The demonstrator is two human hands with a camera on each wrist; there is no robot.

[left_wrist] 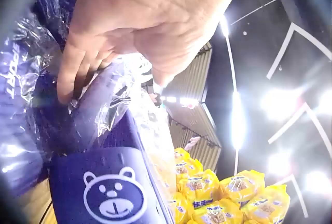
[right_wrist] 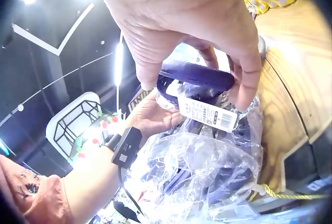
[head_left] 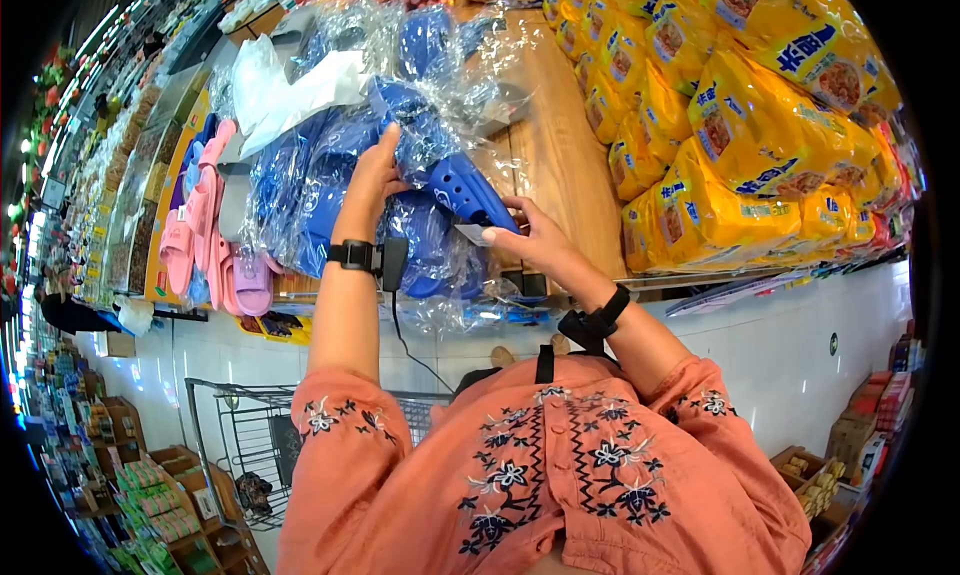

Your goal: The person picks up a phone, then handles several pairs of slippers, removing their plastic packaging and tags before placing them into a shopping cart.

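A blue slipper (head_left: 462, 183) with round holes in its strap is held up over the display, its clear plastic wrapper bunched at the far end. My left hand (head_left: 376, 175) grips that far, wrapped end, fingers on one side and thumb on the other. In the left wrist view a white bear face marks the blue strap (left_wrist: 104, 164). My right hand (head_left: 535, 240) pinches the near end between thumb and fingers. A white paper tag (right_wrist: 207, 114) with a barcode hangs there. Beneath lie more blue slippers (head_left: 335, 165) in clear bags.
Pink slippers (head_left: 203, 220) and a lilac one (head_left: 252, 283) stand at the left. Yellow noodle packs (head_left: 720, 210) are stacked at the right on the wooden table (head_left: 565, 125). A white plastic bag (head_left: 290, 90) lies behind. A metal shopping cart (head_left: 235, 425) stands below, left of my body.
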